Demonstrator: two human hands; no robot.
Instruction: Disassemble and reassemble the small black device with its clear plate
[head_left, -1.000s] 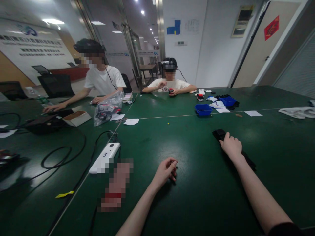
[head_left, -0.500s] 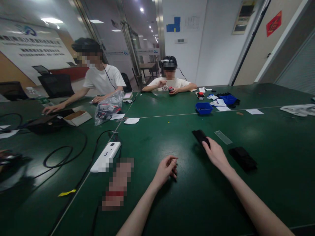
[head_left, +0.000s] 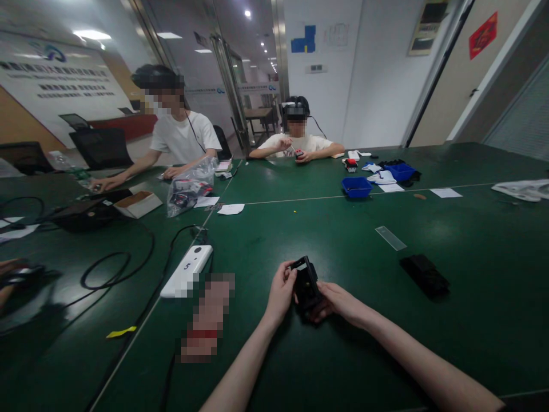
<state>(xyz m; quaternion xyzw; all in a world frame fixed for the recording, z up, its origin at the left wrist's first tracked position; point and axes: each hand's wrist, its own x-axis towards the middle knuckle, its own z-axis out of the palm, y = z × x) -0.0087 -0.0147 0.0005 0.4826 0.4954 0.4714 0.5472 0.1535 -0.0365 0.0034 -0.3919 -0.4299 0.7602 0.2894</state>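
A black, hollow, box-like case [head_left: 306, 286] with a thin rim at its top is tilted between my two hands, above the green table [head_left: 257, 372]. My left hand [head_left: 282, 290] pinches its left upper edge between thumb and fingers. Against its lower right side, my right hand [head_left: 337, 302] is closed, with the fingertips partly under it. The exact kind of case is too dark to make out. To the right on the table lie a folded black fabric-like piece [head_left: 424, 276] and a clear flat strip [head_left: 390, 238].
Left of my hands are a white power bank [head_left: 187, 271] marked 5, a blurred-out flat item [head_left: 210, 315] and black cables [head_left: 115, 272]. Farther off stand a blue tray [head_left: 357, 187] and a clear plastic bag [head_left: 191, 189]. Two people [head_left: 184, 134] sit across the table.
My right hand has brought the black case leftward and nearer to me, from beside the clear strip. My left hand, empty before, has closed on its left edge.
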